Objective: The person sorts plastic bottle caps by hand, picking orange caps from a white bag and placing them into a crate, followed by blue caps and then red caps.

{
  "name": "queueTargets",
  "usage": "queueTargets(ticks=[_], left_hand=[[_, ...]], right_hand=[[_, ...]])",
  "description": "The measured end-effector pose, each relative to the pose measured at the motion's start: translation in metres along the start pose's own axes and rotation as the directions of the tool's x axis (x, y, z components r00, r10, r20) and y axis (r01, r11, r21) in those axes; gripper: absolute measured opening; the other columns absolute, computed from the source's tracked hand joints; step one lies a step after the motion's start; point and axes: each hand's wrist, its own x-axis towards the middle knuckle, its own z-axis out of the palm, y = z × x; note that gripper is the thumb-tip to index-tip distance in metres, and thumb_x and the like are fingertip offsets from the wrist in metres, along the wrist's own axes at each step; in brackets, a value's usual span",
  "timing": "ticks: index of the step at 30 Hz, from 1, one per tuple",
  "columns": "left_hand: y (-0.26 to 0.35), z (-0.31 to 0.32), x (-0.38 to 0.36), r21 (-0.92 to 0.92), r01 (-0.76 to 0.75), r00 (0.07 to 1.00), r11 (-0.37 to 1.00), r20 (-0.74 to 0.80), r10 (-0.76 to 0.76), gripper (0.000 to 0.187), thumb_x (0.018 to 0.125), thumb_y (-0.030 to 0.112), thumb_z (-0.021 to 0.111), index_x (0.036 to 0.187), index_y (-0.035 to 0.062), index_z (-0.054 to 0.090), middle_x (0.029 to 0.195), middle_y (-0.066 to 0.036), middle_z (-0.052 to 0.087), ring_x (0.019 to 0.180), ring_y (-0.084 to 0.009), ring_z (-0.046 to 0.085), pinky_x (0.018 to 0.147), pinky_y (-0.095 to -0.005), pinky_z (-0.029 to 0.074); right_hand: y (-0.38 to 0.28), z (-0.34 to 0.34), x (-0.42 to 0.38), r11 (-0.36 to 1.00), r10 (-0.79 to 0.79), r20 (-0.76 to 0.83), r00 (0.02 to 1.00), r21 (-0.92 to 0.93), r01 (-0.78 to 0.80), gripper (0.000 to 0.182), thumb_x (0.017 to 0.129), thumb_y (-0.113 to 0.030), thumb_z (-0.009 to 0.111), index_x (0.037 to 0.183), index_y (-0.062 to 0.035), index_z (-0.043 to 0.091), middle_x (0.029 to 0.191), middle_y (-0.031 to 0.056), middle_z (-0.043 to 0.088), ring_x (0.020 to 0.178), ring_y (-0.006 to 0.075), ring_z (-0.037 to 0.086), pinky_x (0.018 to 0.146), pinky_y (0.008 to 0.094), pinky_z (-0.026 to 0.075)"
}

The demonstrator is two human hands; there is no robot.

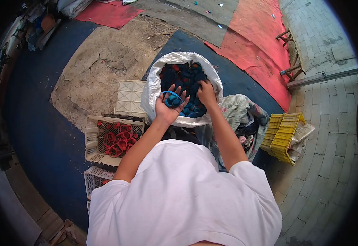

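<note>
The left hand (167, 110) is palm up above the near left edge of the white sack (150, 92). Its fingers are spread, not closed, and a blue piece (173, 101) lies in it. The right hand (207, 94) is inside the right edge, fingers bent down by the dark blue pieces (183, 74); I cannot tell if it grips one.

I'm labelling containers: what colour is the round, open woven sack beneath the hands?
The round, open woven sack is white, best seen in the head view.
</note>
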Motion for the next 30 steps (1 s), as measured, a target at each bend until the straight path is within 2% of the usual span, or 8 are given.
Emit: queueTargets(ticks=[3, 7, 11, 14, 17, 23, 27, 30], left_hand=[[0.003, -0.004, 0.000, 0.007, 0.012, 1.000, 1.000, -0.005, -0.012, 0.056, 0.107, 0.038, 0.020, 0.135, 0.0077, 0.058, 0.135, -0.020, 0.060, 0.125, -0.0417, 0.057, 0.110, -0.0622, 0.043], [-0.001, 0.004, -0.006, 0.035, 0.009, 0.999, 0.999, -0.044, -0.007, 0.054, 0.107, 0.037, 0.021, 0.134, 0.0067, 0.057, 0.135, -0.020, 0.060, 0.126, -0.0418, 0.057, 0.110, -0.0619, 0.043], [0.000, 0.016, -0.011, 0.061, -0.006, 1.000, 0.998, -0.012, 0.007, 0.065, 0.108, 0.050, 0.017, 0.136, 0.0061, 0.056, 0.136, -0.020, 0.059, 0.127, -0.0427, 0.055, 0.110, -0.0614, 0.043], [0.001, 0.020, -0.010, 0.072, -0.029, 0.999, 0.997, -0.012, 0.030, 0.071, 0.107, 0.056, 0.015, 0.138, 0.0063, 0.055, 0.137, -0.021, 0.058, 0.128, -0.0430, 0.055, 0.110, -0.0614, 0.043], [0.005, 0.021, -0.007, 0.072, -0.046, 0.999, 0.996, 0.000, 0.046, 0.072, 0.106, 0.059, 0.017, 0.139, 0.0064, 0.055, 0.137, -0.021, 0.058, 0.128, -0.0430, 0.054, 0.111, -0.0617, 0.042], [0.010, 0.026, -0.007, 0.039, -0.085, 0.996, 0.996, -0.003, 0.085, 0.074, 0.104, 0.061, 0.020, 0.138, 0.0063, 0.056, 0.137, -0.021, 0.058, 0.129, -0.0431, 0.054, 0.111, -0.0614, 0.042], [0.013, 0.021, -0.005, 0.012, -0.067, 0.998, 0.998, 0.022, 0.067, 0.069, 0.101, 0.059, 0.031, 0.137, 0.0064, 0.057, 0.136, -0.018, 0.061, 0.132, -0.0408, 0.053, 0.112, -0.0601, 0.040], [0.009, 0.018, -0.007, 0.055, -0.027, 0.981, 0.998, 0.192, 0.016, 0.066, 0.101, 0.058, 0.032, 0.139, 0.0106, 0.057, 0.142, -0.016, 0.057, 0.134, -0.0408, 0.051, 0.115, -0.0621, 0.035]], right_hand=[[0.028, 0.023, 0.022, 0.977, -0.105, -0.038, 0.994, -0.189, 0.096, 0.040, 0.081, 0.001, 0.057, 0.118, -0.0035, 0.071, 0.126, 0.0186, 0.063, 0.119, 0.0388, 0.059, 0.104, 0.0462, 0.048], [0.033, 0.020, 0.031, 0.919, 0.211, 0.198, 0.957, -0.374, -0.126, 0.044, 0.081, -0.001, 0.061, 0.122, -0.0108, 0.070, 0.131, 0.0152, 0.061, 0.123, 0.0383, 0.057, 0.106, 0.0494, 0.048], [0.035, 0.015, 0.031, 0.895, 0.174, 0.160, 0.972, -0.438, -0.088, 0.036, 0.078, -0.003, 0.067, 0.113, -0.0094, 0.073, 0.119, 0.0160, 0.068, 0.108, 0.0393, 0.064, 0.098, 0.0482, 0.051], [0.037, 0.012, 0.028, 0.938, 0.174, 0.137, 0.975, -0.324, -0.122, 0.026, 0.079, -0.007, 0.071, 0.105, -0.0069, 0.075, 0.106, 0.0159, 0.071, 0.099, 0.0397, 0.067, 0.089, 0.0486, 0.052], [0.000, 0.002, 0.017, 0.998, 0.019, -0.094, 0.995, -0.063, -0.025, 0.015, 0.082, -0.007, 0.073, 0.097, -0.0039, 0.074, 0.099, 0.0172, 0.069, 0.093, 0.0344, 0.068, 0.083, 0.0447, 0.053], [-0.116, -0.064, -0.034, 0.907, -0.016, -0.095, 0.995, 0.417, 0.054, 0.014, 0.085, -0.002, 0.076, 0.099, -0.0026, 0.074, 0.090, 0.0087, 0.067, 0.072, 0.0185, 0.066, 0.065, 0.0296, 0.052], [-0.158, -0.082, -0.062, 0.858, -0.274, -0.099, 0.957, 0.423, 0.290, 0.017, 0.084, 0.001, 0.075, 0.100, -0.0036, 0.075, 0.094, 0.0070, 0.068, 0.080, 0.0191, 0.068, 0.068, 0.0293, 0.054], [-0.156, -0.063, -0.076, 0.817, -0.439, -0.004, 0.899, 0.414, 0.401, 0.022, 0.084, -0.001, 0.076, 0.105, -0.0040, 0.074, 0.101, 0.0083, 0.069, 0.085, 0.0215, 0.070, 0.074, 0.0313, 0.056]])
